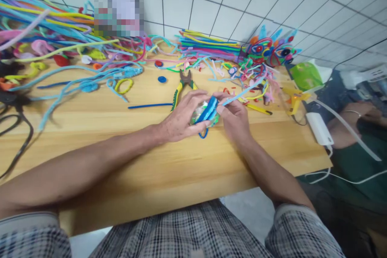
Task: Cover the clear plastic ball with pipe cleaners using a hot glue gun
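Observation:
My left hand (184, 119) wraps round a small roundish body (208, 112) that shows shiny green patches and is partly covered in dark and light blue pipe cleaners; its exact kind I cannot make out. On its right side, my right hand (234, 115) pinches a light blue pipe cleaner (246, 90) whose free end sticks out up and to the right. A dark blue loop (203, 134) hangs below the body. Just behind my left hand lie pliers (185, 82) with green and yellow handles, jaws pointing away. A dark blue pipe cleaner (149, 105) lies left of them.
Pipe cleaners (208, 46) lie bundled along the tiled wall, with more heaped at left. Colourful figures (269, 50) stand at the back right. A yellow glue gun (296, 98), a white power block (319, 129) and a yellow cutter (259, 109) lie rightward. Another person's arm (344, 125) is at right.

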### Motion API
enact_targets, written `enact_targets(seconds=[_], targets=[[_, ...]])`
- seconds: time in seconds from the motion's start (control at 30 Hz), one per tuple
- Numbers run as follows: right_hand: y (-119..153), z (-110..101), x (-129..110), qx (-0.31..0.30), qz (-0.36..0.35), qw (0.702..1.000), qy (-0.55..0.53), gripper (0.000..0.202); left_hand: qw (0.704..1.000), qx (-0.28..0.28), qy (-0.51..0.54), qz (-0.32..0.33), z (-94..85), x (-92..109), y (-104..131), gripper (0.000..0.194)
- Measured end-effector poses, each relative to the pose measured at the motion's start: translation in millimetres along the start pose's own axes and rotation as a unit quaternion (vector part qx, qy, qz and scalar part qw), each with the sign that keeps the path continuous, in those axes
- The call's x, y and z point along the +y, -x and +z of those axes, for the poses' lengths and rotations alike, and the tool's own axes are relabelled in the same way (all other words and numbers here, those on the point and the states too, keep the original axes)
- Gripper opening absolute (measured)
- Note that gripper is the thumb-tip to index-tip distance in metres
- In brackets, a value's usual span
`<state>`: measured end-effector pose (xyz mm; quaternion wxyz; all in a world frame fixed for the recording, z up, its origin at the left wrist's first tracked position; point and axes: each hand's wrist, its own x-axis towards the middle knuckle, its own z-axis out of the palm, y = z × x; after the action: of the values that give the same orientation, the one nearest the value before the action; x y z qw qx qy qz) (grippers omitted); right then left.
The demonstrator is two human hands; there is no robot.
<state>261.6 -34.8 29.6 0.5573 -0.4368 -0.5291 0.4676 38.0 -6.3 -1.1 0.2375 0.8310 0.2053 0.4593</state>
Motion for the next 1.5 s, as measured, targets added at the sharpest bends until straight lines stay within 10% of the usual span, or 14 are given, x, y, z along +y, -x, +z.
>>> enact_targets(seconds=[0.37, 1.5], targets=[[-2.0, 3.6, -2.6, 0.007, 0.002, 1.0, 0.007, 0.035, 1.0, -0.03, -0.002, -0.003, 0.1, -6.0, 0.8, 0.111], [-5.6, 3.7, -2.1, 0.019, 0.033, 0.999, -0.009, 0.042, 0.996, -0.076, -0.039, 0.038, -3.3, -14.3, 4.8, 0.109]])
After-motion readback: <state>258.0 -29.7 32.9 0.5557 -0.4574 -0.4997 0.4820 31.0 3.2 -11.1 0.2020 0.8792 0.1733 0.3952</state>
